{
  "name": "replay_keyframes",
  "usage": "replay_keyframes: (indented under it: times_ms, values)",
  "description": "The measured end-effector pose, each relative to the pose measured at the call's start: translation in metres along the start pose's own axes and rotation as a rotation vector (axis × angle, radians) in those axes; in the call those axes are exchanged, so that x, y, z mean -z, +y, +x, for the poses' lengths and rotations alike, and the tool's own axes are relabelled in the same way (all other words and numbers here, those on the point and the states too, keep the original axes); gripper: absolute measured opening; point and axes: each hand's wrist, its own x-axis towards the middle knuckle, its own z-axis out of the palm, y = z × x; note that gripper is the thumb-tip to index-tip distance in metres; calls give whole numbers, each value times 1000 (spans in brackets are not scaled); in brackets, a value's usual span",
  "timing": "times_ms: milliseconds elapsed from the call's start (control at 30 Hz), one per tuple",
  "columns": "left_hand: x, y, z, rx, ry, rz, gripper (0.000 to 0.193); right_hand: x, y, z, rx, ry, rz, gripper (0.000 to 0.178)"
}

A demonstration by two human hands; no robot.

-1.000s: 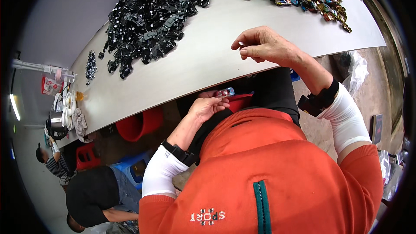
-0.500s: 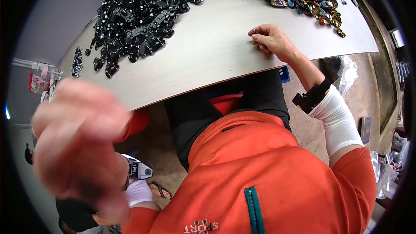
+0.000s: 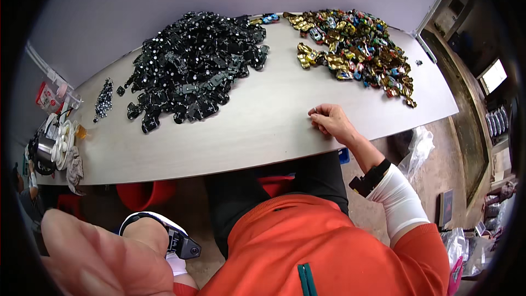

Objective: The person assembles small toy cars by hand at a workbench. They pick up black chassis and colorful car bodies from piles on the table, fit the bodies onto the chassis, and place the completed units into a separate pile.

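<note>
A: Where are the 2 hands at this moment?

B: The right hand (image 3: pixel 330 121) rests on the pale surface (image 3: pixel 263 131), near its front edge. Its fingers (image 3: pixel 316 114) are curled together, tips pinched against the surface. I cannot tell if a small piece is between them. The left hand (image 3: pixel 104 257) is raised very close to the camera at the lower left, large and blurred, so I cannot tell how its fingers stand or if it holds something.

A: And the pieces, where are they?

B: There are 2 big piles on the far part of the surface. The pile of black parts (image 3: pixel 192 66) with small bright dots lies far left, and the pile of gold and coloured parts (image 3: pixel 356 49) lies far right. A bare strip is between them, and the right hand is on the near side of this strip, apart from both piles. I judge this placing keeps the 2 kinds separate, with free room in front of the person for handling.

A: Anything else?

B: A small cluster of dark bits (image 3: pixel 103 100) lies left of the black pile, and a red tub (image 3: pixel 145 194) stands under the surface.
</note>
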Motion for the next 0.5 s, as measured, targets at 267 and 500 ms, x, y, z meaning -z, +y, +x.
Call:
replay_keyframes:
  times_ms: [267, 500]
  values:
    - [4, -20, -3, -7, 74, 95, 50, -2, -1, 3, -44, 42, 61, 16]
    - [7, -19, -2, -40, 90, 103, 49, 4, -1, -3, -63, -12, 78, 15]
